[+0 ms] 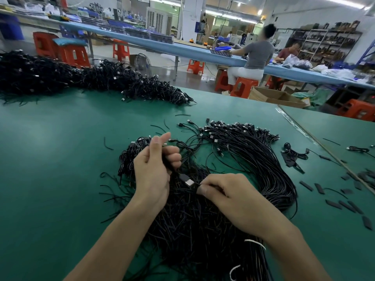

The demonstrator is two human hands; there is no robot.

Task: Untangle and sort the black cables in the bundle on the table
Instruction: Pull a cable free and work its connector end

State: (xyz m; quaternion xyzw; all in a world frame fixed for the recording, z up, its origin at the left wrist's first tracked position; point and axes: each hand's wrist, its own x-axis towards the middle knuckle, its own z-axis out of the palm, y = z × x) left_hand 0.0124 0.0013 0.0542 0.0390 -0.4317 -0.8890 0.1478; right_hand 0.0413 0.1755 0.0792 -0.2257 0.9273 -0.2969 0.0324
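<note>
Here, the left grip (152, 169) is clenched round one black cable (176, 171): fingers curled, thumb pointing up. The cable's USB plug (188, 181) sticks out below the fingers, toward the right grip (225, 196). The right grip pinches a thin cable end (199, 185) btw thumb and forefinger, just beside the plug; if it touches the plug, I cannot tell.

Both grips are over the bundle (192, 230), which lies on the green desk (60, 159) in front of the person. On its left side and in the middle the bundle is a tangle w/ loose ends sticking out. On the right side, long cables (282, 179) run together in a curve and fan out at the far end, w/ many plugs (243, 132) there. A white tie (256, 243) goes round these cables near the right forearm.

Other things on the desk:
- a big pile of black cables (81, 78) at the far left edge, well apart from the bundle
- short flat black pieces (332, 204) scattered at the right
- a small coiled cable (294, 153) near them.

Behind the desk, a person (257, 55) sits on an orange stool (243, 88) at a long blue bench (142, 40).
</note>
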